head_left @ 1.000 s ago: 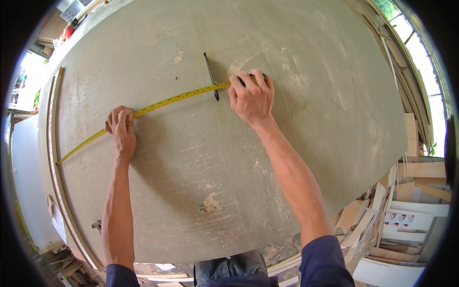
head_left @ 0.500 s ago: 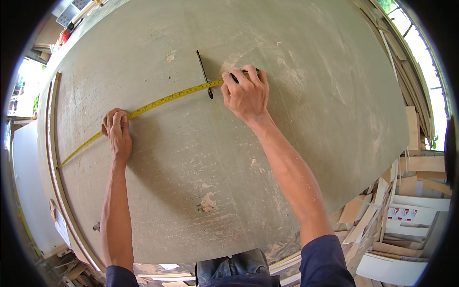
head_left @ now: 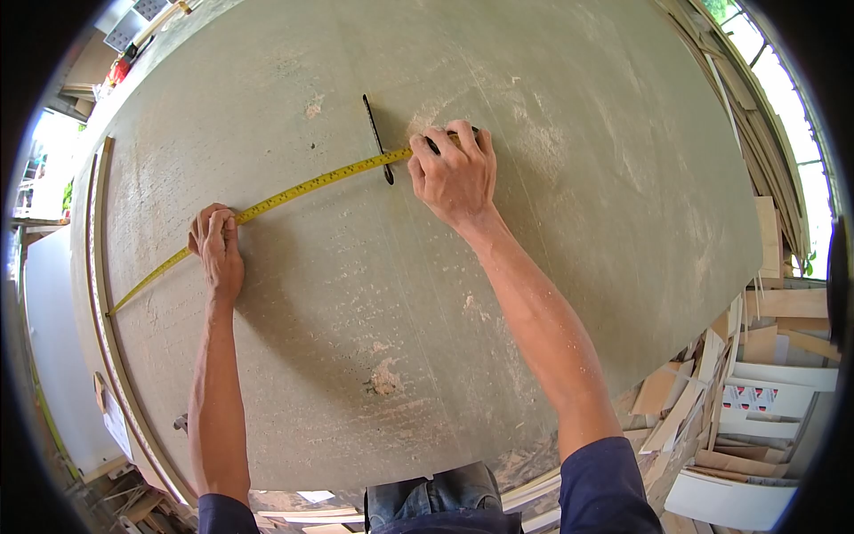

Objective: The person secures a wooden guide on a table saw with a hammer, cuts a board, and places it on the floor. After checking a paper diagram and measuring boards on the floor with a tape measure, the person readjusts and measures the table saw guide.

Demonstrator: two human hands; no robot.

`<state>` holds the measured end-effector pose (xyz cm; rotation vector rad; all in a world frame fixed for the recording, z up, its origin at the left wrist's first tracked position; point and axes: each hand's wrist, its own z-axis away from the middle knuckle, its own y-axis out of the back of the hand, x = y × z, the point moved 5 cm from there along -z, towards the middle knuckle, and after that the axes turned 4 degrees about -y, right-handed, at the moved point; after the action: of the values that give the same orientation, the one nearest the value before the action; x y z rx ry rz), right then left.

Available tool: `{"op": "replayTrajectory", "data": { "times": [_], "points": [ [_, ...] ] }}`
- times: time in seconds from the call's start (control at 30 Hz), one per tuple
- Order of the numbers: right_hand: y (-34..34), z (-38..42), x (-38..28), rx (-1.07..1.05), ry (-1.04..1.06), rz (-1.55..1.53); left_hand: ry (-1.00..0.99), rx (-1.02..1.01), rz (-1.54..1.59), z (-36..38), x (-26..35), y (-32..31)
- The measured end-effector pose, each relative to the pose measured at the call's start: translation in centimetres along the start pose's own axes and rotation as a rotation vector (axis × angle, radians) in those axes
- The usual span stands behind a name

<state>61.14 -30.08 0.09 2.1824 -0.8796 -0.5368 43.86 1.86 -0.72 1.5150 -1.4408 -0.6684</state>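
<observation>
A yellow tape measure [head_left: 311, 185] stretches across the big worn grey-brown board [head_left: 534, 356], from the rail on the left to my right hand. My left hand [head_left: 216, 245] is closed on the tape strip, thumb and fingers pinching it partway along. My right hand [head_left: 455, 173] wraps around the tape's case, most of which is hidden under the fingers; a dark part shows between them. Just left of my right hand, a thin black blade-like strip [head_left: 374, 133] stands at the board's surface, and the tape crosses its near end.
A long straight rail [head_left: 102, 294] runs along the board's left side. Wood offcuts [head_left: 663, 387] and white panels [head_left: 738, 503] are piled at the lower right. Long boards [head_left: 756, 133] lean by the window on the right. A pale panel [head_left: 58, 347] stands at the left.
My right hand and the tape case have shifted very slightly left in view, along with the black strip. Both hands keep their hold on the tape measure.
</observation>
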Motion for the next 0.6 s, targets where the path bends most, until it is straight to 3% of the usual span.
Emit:
{"op": "replayTrajectory", "data": {
  "times": [0.6],
  "points": [
    [-0.32, 0.09, 0.06, -0.015, -0.001, -0.014, 0.010, -0.008, 0.017, -0.03, 0.18, 0.16]
  ]
}}
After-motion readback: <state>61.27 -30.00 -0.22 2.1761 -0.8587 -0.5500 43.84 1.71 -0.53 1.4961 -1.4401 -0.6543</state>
